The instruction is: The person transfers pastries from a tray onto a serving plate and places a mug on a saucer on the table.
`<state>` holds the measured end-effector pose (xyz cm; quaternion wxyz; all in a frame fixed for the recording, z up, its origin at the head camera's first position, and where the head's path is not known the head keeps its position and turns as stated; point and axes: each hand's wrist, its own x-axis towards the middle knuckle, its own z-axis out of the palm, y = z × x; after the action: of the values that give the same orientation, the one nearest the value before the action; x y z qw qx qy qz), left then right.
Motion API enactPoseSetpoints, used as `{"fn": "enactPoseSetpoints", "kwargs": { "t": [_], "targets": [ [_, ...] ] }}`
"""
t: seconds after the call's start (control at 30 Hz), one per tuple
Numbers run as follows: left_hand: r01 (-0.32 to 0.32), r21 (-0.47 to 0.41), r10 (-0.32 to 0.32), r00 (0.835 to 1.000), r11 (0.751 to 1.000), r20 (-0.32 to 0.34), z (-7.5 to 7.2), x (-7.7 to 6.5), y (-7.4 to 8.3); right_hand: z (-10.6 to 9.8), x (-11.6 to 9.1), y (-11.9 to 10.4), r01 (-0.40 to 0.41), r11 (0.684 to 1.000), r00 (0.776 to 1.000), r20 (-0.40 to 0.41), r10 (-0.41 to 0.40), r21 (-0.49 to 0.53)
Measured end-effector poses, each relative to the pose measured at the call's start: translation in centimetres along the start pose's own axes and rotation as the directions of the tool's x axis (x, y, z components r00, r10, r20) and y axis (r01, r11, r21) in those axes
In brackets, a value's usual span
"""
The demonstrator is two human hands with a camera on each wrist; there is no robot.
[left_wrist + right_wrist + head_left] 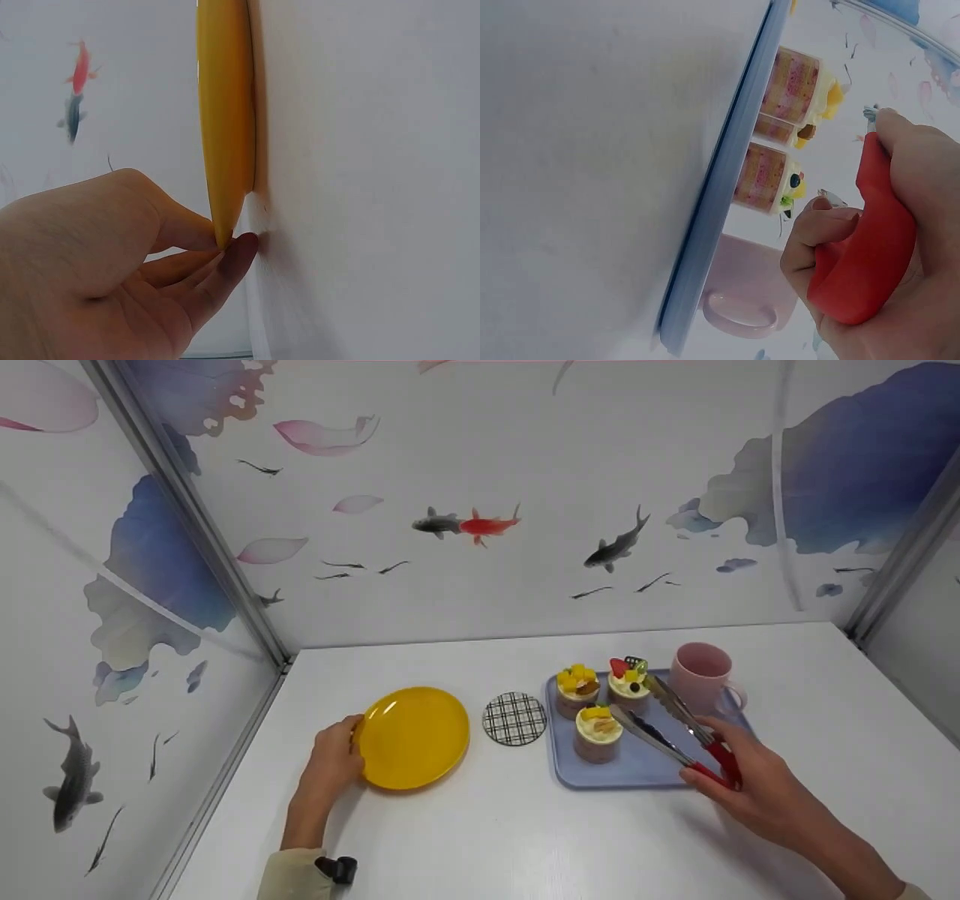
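My left hand [335,757] pinches the left rim of a yellow plate [415,739], thumb on top and fingers below in the left wrist view. With my right hand [769,784] I hold red-handled metal tongs [697,735], their arms spread apart above a blue tray [637,775]. Three small cream-topped cakes stand on the tray: a front one [598,739], a mango-topped one [576,694] and one with strawberry [628,690]. One tong tip is close to the front cake, the other near the strawberry one; whether they touch cannot be told. Nothing is between the tips.
A pink mug [699,679] stands at the tray's back right, its handle to the right. Between plate and tray lies a round checked coaster [514,719]. White walls with painted fish rise behind and beside the white table [480,840].
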<state>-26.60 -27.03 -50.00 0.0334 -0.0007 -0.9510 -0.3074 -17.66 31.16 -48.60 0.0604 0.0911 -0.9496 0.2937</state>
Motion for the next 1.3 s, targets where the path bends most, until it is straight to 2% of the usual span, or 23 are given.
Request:
{"fn": "enactPoseSetpoints", "kwargs": {
  "t": [0.3,0.57,0.83,1.03,1.3],
  "targets": [
    [0.008,0.003,-0.008,1.0,1.0,0.02,0.1,0.0,0.0,0.6,-0.1,-0.4,-0.036,0.999,0.998,0.049,0.035,0.01],
    [-0.012,-0.008,0.012,1.0,1.0,0.001,-0.1,-0.1,-0.1,0.7,0.2,-0.4,-0.015,1.0,0.999,0.047,0.015,0.002],
    [-0.014,-0.01,0.015,1.0,1.0,0.009,-0.4,0.0,-0.3,0.8,0.6,-0.2,-0.025,0.992,0.999,0.033,0.029,-0.121],
    [-0.004,-0.013,0.004,1.0,1.0,0.005,-0.2,0.1,-0.2,0.9,1.1,0.2,0.0,0.988,0.999,0.034,0.005,-0.156],
    [0.008,-0.016,-0.008,1.0,1.0,0.01,0.0,0.0,-0.2,1.2,2.2,0.2,0.025,0.993,0.995,0.095,-0.014,-0.111]
  ]
}}
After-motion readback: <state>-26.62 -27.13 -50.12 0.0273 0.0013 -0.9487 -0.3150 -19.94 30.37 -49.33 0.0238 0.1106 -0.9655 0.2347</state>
